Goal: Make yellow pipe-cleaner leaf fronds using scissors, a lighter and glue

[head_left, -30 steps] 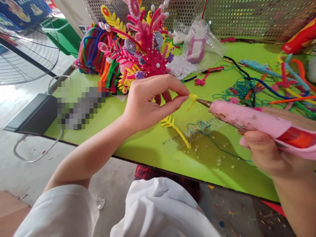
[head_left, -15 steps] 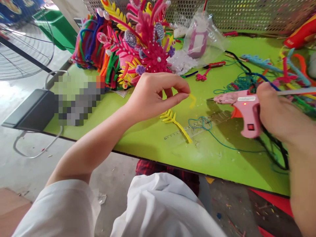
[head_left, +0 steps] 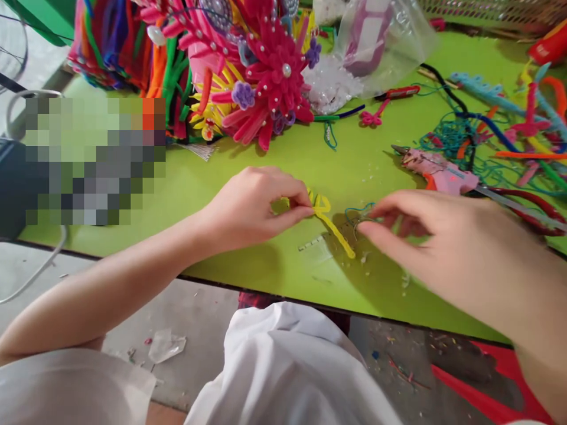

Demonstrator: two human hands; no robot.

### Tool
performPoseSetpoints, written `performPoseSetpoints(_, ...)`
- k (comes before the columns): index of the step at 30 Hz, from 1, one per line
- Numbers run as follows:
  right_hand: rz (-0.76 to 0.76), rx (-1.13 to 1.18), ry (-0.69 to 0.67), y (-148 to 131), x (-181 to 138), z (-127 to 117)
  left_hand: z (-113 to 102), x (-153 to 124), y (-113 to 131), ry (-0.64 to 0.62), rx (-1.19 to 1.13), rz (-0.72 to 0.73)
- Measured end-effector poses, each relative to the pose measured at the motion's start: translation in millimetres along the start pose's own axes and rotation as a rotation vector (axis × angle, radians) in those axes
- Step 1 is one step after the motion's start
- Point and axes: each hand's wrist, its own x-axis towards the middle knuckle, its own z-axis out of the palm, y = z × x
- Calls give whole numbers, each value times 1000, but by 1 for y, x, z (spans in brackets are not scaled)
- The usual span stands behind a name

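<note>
My left hand (head_left: 259,206) is pinched on a small bent yellow pipe cleaner piece (head_left: 325,204), right at the top of a yellow pipe cleaner stem (head_left: 339,233) that slants down over the table. Its fingertips cover part of the join. Facing it from the right, my right hand (head_left: 425,242) has thumb and forefinger closed on a thin teal thread (head_left: 354,211), above a clear ruler (head_left: 312,243). Behind that hand a pink glue gun (head_left: 443,168) lies on its side, nozzle to the left.
A pink pipe cleaner flower arrangement (head_left: 277,74) with pearls stands at the back. Bundled pipe cleaners (head_left: 119,50) are left of it. A plastic bag (head_left: 398,53), a red-handled cutter (head_left: 398,92) and tangled teal thread (head_left: 452,136) lie further back and right.
The glue gun has left my right hand and now lies on the table. My right hand has come in to the thread; my left has lowered the yellow piece to the stem.
</note>
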Motion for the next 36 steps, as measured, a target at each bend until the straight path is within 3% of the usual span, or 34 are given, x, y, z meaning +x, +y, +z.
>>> performPoseSetpoints(3,-78,-170,-156,-15,19,32,9,-3,-6,5,30,63)
performPoseSetpoints(7,-121,-164,-113,-10,15,48,13,-7,-9,-12,21,141)
performPoseSetpoints(14,-347,-88,41,1,6,51,13,-10,-2,-61,56,84)
performPoseSetpoints(23,-363,-40,30,0,3,57,16,-9,5,-59,123,52)
performPoseSetpoints(36,-465,-166,38,4,2,57,20,-10,9,-72,135,-21)
